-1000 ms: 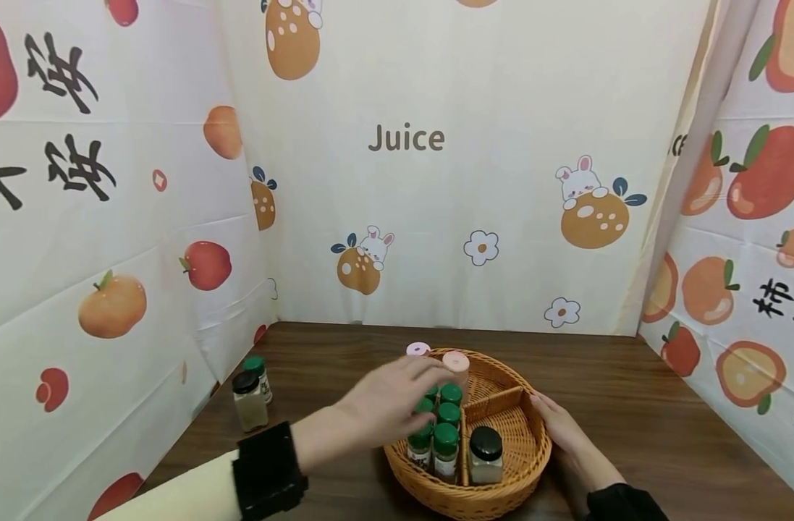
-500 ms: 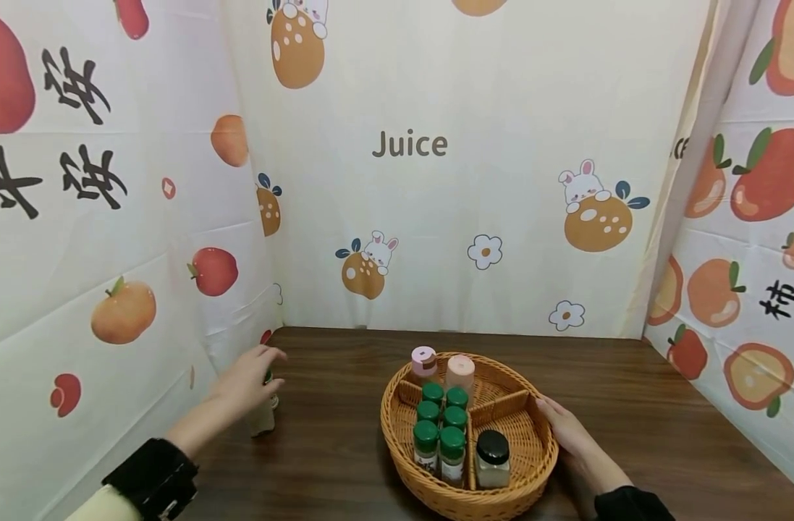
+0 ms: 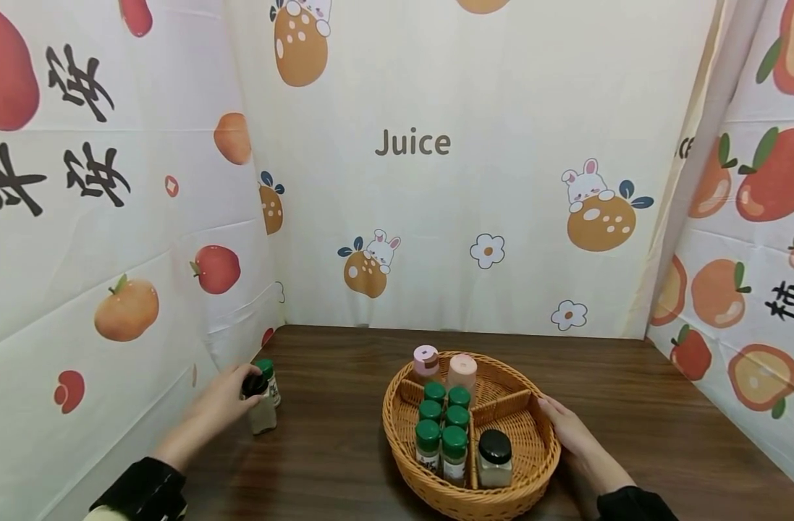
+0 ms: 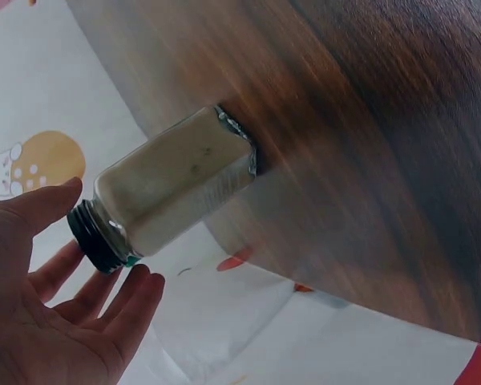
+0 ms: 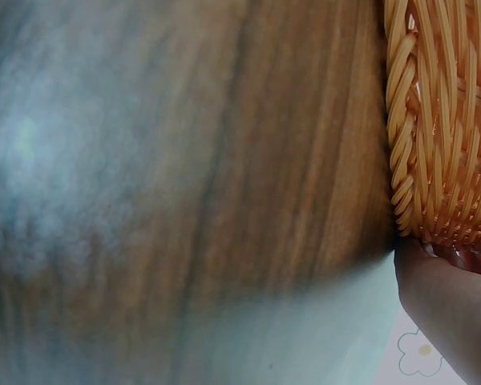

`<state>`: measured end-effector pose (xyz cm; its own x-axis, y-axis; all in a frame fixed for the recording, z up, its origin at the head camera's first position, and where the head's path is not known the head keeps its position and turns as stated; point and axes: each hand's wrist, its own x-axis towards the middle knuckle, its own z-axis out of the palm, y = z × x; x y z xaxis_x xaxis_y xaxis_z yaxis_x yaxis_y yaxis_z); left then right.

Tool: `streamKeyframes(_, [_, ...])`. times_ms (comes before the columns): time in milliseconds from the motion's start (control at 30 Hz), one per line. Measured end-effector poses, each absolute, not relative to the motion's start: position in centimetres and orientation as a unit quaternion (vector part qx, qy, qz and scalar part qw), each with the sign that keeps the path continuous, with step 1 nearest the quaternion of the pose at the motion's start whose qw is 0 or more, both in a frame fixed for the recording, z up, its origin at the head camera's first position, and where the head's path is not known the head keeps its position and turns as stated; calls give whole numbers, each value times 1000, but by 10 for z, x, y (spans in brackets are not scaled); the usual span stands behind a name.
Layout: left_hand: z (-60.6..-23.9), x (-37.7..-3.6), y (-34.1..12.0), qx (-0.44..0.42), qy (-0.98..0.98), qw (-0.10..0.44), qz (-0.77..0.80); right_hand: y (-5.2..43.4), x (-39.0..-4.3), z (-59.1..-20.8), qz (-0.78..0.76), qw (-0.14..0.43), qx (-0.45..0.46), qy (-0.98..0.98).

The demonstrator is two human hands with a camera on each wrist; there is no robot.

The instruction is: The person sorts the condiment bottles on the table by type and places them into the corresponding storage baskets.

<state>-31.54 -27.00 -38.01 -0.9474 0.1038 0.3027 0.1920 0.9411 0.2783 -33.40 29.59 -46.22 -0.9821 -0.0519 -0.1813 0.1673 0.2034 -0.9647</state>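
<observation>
Left hand (image 4: 44,313) spread, fingers around black cap of spice jar (image 4: 172,188), not gripping; right hand (image 3: 569,434) flat against wicker basket (image 3: 533,463) on desk (image 3: 344,463)

A square glass spice jar (image 3: 263,407) (black cap, pale powder inside) is seen upright at the table's left edge.

I read "Juice" (image 3: 412,142) in brown letters on the back curtain (image 3: 514,87) ahead of me. Large black Chinese characters (image 3: 58,141) stood on the left curtain (image 3: 77,239), and more black characters (image 3: 787,300) on the right curtain (image 3: 748,239). The labels on the green-capped jars (image 3: 442,434) were too small to read.
</observation>
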Motion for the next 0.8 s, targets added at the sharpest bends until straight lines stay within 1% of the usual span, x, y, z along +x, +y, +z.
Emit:
streamKeyframes(367, [-390, -316, -267, -65, -970, 150, -178, 296, -332, -461, -627, 91, 34, 773])
streamKeyframes(600, [-382, -316, -263, -57, -980, 105, -160, 297, -332, -462, -623, 89, 31, 776])
streamKeyframes(800, [-377, -309, -258, -81, -978, 106, -163, 296, -331, -462, -610, 86, 30, 787])
